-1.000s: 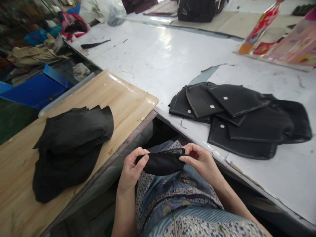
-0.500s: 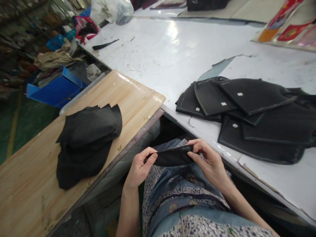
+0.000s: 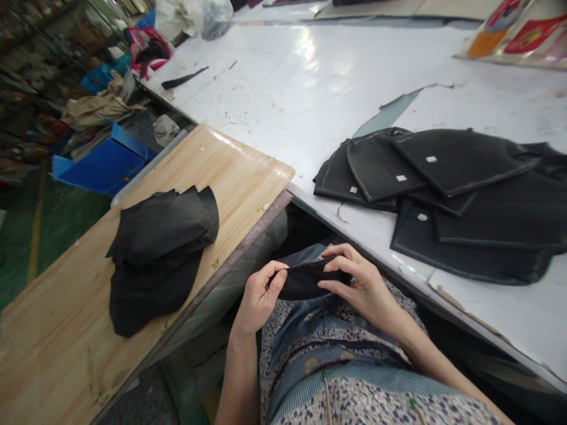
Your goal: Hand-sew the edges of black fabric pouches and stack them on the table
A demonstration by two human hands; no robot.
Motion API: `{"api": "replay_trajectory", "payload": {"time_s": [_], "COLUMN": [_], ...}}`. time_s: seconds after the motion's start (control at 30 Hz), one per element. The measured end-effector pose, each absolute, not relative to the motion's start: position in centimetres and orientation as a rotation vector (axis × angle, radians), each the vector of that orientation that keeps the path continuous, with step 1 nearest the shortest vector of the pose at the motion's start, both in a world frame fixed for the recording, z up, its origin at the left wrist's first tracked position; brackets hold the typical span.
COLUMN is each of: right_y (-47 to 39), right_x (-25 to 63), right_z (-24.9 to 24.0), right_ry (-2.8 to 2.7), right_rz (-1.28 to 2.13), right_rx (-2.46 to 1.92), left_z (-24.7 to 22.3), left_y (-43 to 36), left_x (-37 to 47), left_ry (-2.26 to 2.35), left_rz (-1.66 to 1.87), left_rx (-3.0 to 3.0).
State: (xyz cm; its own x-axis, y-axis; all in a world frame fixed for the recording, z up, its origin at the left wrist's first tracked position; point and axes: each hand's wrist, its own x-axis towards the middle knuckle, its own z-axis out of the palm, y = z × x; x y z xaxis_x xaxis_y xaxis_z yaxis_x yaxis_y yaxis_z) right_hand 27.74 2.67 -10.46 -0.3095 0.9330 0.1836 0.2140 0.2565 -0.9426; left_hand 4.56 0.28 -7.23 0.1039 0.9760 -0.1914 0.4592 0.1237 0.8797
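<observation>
Blk fabric pc lower ctr, over lap. L hand: grip closed on its L end. R hand: fingers spread at R end, can't tell if gripping. Best: edge taut betw. hands, pinch close, no twist.

From my right hand, the way forward is blocked by the black pieces spread on the white surface. Between them and the wooden board, I see a bare white strip, which is passable.
</observation>
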Motion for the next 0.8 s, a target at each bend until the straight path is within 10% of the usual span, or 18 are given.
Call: {"api": "replay_trajectory", "payload": {"time_s": [0.8], "right_y": [2.6], "right_x": [26.2], "right_z": [-10.8], "right_ry": [-1.576], "right_rz": [1.172], "right_rx": [-1.001], "left_z": [-6.3], "left_y": [1.2], "left_x": [7.3], "left_ry": [1.493], "left_rz": [0.583], "left_rx": [2.009]}}
